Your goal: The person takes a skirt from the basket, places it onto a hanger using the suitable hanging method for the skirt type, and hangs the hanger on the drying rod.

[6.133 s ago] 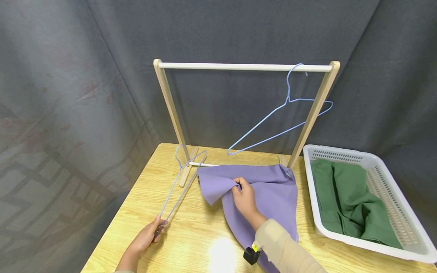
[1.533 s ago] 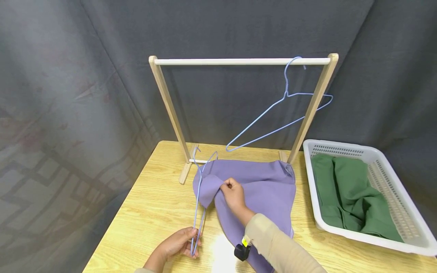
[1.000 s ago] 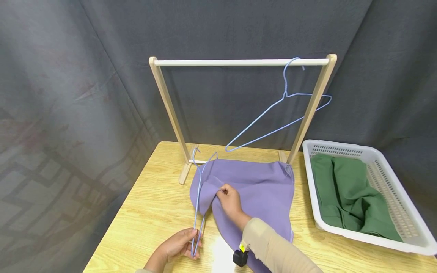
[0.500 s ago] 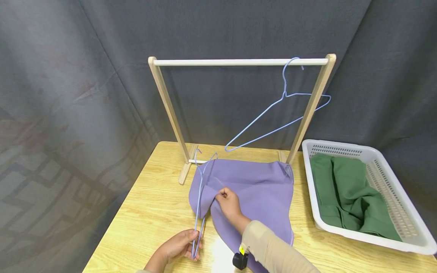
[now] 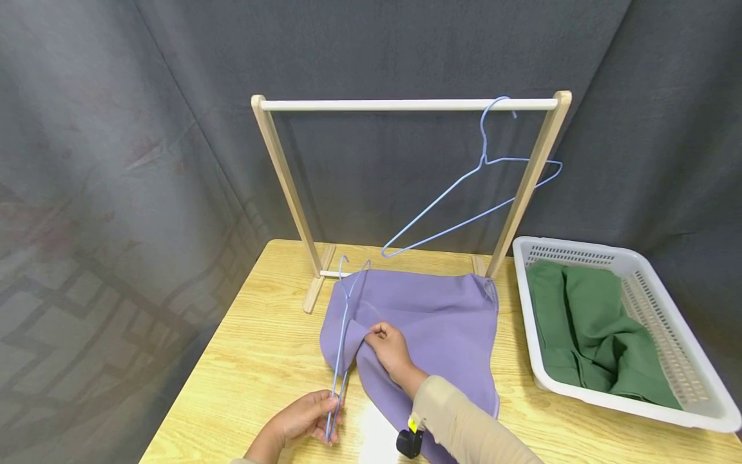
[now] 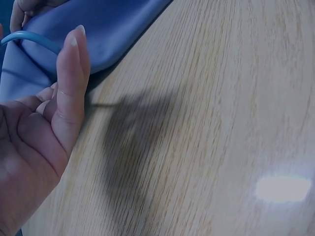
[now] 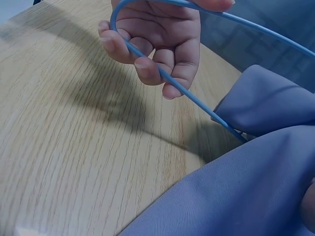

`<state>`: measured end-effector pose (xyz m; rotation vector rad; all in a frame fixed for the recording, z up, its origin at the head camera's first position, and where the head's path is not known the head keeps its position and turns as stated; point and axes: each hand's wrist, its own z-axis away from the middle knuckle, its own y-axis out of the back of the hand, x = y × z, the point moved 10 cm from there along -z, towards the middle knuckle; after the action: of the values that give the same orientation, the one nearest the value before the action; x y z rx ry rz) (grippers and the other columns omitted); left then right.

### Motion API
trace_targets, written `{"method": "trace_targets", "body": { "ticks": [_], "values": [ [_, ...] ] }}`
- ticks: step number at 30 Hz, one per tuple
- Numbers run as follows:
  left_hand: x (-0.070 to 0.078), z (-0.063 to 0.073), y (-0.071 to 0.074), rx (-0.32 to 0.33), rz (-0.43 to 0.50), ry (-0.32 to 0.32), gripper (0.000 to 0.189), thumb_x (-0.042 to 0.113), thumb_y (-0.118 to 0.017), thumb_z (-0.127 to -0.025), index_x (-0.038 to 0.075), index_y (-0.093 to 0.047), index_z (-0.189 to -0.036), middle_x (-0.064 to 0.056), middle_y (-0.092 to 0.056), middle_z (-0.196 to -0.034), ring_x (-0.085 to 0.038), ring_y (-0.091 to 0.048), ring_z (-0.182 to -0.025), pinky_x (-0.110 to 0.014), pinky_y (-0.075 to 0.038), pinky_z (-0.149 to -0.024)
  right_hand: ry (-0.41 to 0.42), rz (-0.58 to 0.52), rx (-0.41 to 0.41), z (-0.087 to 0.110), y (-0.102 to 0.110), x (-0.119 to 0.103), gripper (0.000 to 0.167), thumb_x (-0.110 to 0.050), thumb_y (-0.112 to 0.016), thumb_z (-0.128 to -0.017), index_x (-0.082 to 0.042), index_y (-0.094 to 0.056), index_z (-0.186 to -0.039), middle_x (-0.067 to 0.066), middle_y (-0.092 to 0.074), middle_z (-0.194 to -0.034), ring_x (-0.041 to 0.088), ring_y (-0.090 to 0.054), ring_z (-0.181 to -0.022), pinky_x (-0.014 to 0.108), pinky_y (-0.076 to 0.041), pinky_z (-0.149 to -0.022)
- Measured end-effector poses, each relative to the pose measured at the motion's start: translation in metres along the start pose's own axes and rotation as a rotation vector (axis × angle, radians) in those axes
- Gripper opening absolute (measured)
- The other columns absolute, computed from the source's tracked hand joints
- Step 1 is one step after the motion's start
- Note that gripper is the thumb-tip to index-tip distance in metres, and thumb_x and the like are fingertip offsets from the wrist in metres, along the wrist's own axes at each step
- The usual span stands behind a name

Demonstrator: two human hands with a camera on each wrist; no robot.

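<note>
In the head view, my left hand (image 5: 310, 415) holds the near end of a pale blue wire hanger (image 5: 339, 341), which stands on edge at the left part of a purple cloth (image 5: 440, 328). My right hand (image 5: 391, 353) pinches a raised fold of that cloth between thumb and fingers. The right wrist view shows the hanger's lower wire (image 7: 194, 99) crossing my left fingers and passing behind the folded cloth (image 7: 275, 98). The far end of the hanger pokes out beyond the fold. Whether the wire lies inside the cloth or only under it I cannot tell.
Behind the cloth stands a wooden rack (image 5: 284, 174) with a white rail (image 5: 377, 105). A second blue hanger (image 5: 446, 205) hangs from the rail's right end. To the right, a white basket (image 5: 536, 361) holds folded green cloth (image 5: 597, 341). Grey curtains back the wooden table (image 5: 243, 348).
My left hand has brought the hanger rightward onto the cloth, and its hook now leans slightly further right. My right hand has drawn the fold left and nearer, so it overlaps the hanger.
</note>
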<state>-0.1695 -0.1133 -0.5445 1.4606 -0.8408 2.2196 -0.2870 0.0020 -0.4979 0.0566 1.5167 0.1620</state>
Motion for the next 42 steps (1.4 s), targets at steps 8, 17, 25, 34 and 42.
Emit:
{"method": "trace_targets", "body": {
  "ticks": [8, 17, 25, 34, 42],
  "values": [
    [0.0, 0.001, 0.001, 0.034, -0.021, 0.015, 0.031, 0.025, -0.034, -0.094, -0.004, -0.042, -0.098, -0.005, -0.051, -0.085, -0.011, -0.058, -0.064, -0.024, -0.048, -0.058, 0.004, -0.074, -0.067, 0.003, -0.005, 0.0, 0.017, -0.004, -0.058, -0.073, 0.006, -0.057, -0.086, 0.002, -0.057, -0.069, 0.01, -0.048, -0.059, 0.025, -0.041, -0.057],
    [0.001, 0.002, 0.002, 0.06, -0.048, 0.024, 0.025, 0.023, -0.036, -0.094, -0.001, -0.044, -0.09, -0.005, -0.052, -0.08, -0.011, -0.057, -0.06, -0.022, -0.048, -0.054, -0.01, -0.107, -0.153, 0.004, -0.012, 0.005, 0.02, -0.004, -0.059, -0.073, 0.008, -0.056, -0.089, 0.002, -0.058, -0.073, 0.01, -0.051, -0.064, 0.025, -0.043, -0.062],
    [0.002, 0.003, 0.002, 0.066, -0.075, 0.028, 0.026, 0.021, -0.037, -0.093, -0.004, -0.043, -0.091, -0.005, -0.052, -0.079, -0.012, -0.057, -0.059, -0.022, -0.048, -0.053, -0.017, -0.087, -0.238, 0.007, -0.016, 0.008, 0.026, -0.007, -0.058, -0.075, 0.01, -0.056, -0.095, 0.006, -0.061, -0.081, 0.009, -0.053, -0.071, 0.026, -0.044, -0.067],
    [0.002, 0.004, 0.002, 0.093, -0.117, 0.03, 0.026, 0.021, -0.042, -0.091, -0.004, -0.045, -0.086, -0.003, -0.052, -0.066, -0.011, -0.055, -0.054, -0.021, -0.047, -0.05, -0.038, -0.041, -0.295, 0.01, -0.019, 0.014, 0.028, -0.007, -0.06, -0.072, 0.008, -0.058, -0.095, 0.002, -0.059, -0.077, 0.009, -0.052, -0.07, 0.025, -0.043, -0.069],
    [0.001, 0.004, 0.006, 0.151, -0.185, 0.036, 0.019, 0.019, -0.045, -0.089, 0.001, -0.046, -0.083, -0.002, -0.051, -0.061, -0.011, -0.053, -0.05, -0.021, -0.046, -0.046, -0.033, -0.041, -0.323, 0.011, -0.018, 0.016, 0.027, -0.006, -0.06, -0.071, 0.008, -0.058, -0.094, 0.004, -0.06, -0.083, 0.008, -0.052, -0.074, 0.025, -0.041, -0.073]
  ]
}}
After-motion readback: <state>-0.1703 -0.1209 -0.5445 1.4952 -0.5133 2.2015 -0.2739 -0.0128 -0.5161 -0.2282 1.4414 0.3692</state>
